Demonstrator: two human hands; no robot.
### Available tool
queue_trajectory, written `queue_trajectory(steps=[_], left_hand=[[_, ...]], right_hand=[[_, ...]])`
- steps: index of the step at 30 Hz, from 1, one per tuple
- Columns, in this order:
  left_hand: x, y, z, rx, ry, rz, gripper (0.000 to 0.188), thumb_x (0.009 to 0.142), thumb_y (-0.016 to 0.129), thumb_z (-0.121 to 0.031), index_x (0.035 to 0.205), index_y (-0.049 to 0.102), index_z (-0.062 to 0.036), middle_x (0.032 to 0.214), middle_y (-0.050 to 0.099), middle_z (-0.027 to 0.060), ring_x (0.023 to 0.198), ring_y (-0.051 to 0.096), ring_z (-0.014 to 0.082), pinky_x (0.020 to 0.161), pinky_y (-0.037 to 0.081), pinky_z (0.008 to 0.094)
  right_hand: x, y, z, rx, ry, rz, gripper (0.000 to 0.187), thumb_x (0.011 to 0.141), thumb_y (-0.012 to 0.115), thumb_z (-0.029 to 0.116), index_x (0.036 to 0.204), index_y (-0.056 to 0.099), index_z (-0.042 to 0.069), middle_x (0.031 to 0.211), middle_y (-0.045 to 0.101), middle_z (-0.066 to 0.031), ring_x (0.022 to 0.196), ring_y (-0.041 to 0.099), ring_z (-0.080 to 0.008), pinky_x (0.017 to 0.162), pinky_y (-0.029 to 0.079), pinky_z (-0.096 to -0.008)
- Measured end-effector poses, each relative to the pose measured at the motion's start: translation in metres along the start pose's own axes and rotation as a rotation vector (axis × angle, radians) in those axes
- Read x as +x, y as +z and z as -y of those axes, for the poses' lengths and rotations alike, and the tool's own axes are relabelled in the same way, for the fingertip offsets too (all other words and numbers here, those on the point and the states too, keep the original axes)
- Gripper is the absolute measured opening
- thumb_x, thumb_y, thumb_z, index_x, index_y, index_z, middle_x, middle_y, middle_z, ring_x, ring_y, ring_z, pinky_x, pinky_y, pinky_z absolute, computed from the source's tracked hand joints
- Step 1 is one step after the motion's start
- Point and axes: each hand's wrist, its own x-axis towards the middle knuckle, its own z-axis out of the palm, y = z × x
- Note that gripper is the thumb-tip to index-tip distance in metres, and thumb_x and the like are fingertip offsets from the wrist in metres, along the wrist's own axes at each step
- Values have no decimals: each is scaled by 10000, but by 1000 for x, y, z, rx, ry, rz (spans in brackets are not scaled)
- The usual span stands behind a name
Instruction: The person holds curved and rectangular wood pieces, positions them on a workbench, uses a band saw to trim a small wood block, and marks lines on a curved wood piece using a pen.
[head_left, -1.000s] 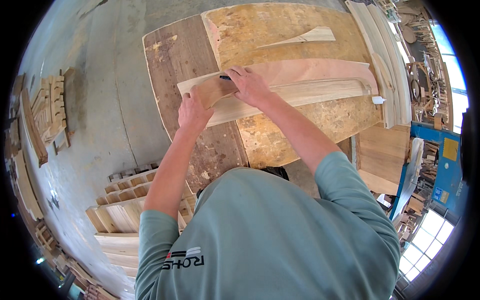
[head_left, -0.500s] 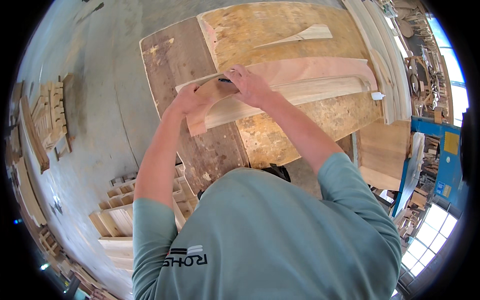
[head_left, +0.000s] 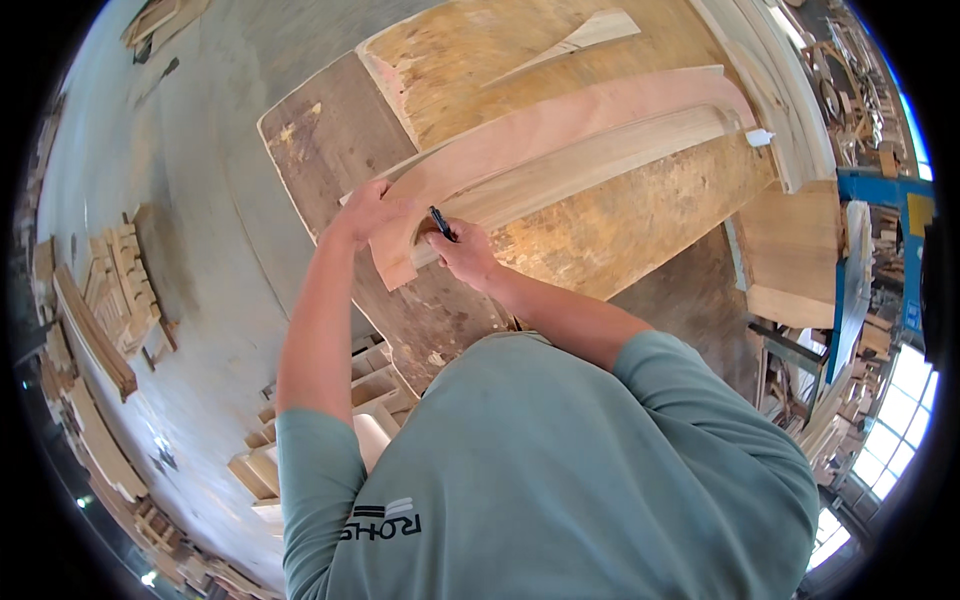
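Note:
A thin pinkish wooden template (head_left: 570,120), curved with a hooked end on each side, lies over a pale wooden board (head_left: 590,150) on the worktable (head_left: 640,225). At the template's left end, my left hand (head_left: 368,212) grips its edge against the board, with the fingertips partly hidden. My right hand (head_left: 465,255) holds a black pen (head_left: 441,224) upright, fingers closed round it. The pen is at the inner curve of the template's left hook; its tip is hidden by the hand.
A pale tapered wooden offcut (head_left: 585,42) lies on the far part of the table. Long boards (head_left: 775,110) stretch along the right side, with a small white bottle (head_left: 760,137) close by. Wooden parts (head_left: 115,285) are stacked on the floor at left. A blue machine frame (head_left: 885,187) stands at right.
My right hand with the pen has moved from the template's outer, far edge to its inner, near curve. My left hand has shifted slightly along the left end; the view has turned a little.

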Motion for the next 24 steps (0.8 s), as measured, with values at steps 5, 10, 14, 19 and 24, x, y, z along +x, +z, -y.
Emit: queue_trajectory(steps=[5,10,14,19,24], left_hand=[[0,1,5,-34,21,-13,421,862,786,-165,1201,632,32,1093,683,83,941,655,155,844,543,320],[0,4,8,-141,4,-13,395,874,775,-175,1179,630,30,1080,687,92,946,658,150,825,554,317],[-2,6,4,-144,8,-20,408,887,769,-202,1186,624,34,1075,687,94,937,652,149,814,548,322],[-5,9,2,-182,17,-24,420,898,764,-230,1187,630,43,1071,685,93,916,638,153,801,533,329],[-3,9,9,-152,48,-53,418,900,763,-239,1180,631,43,1065,684,88,910,635,151,799,531,327]], right_hand=[[5,5,6,200,52,-14,220,886,724,216,917,694,0,648,592,-24,529,542,-108,498,446,-311],[9,17,-3,261,68,-73,252,879,765,170,1058,707,3,743,598,18,605,527,-65,523,435,-245],[8,26,-5,268,55,-131,216,879,757,196,927,680,0,699,601,-11,582,542,-96,517,448,-286],[6,27,-8,331,31,-136,230,897,744,203,899,682,-19,697,612,-31,577,564,-109,507,458,-292],[8,20,6,348,111,-140,254,945,718,177,1058,709,-50,811,645,-41,632,560,-111,560,476,-273]])
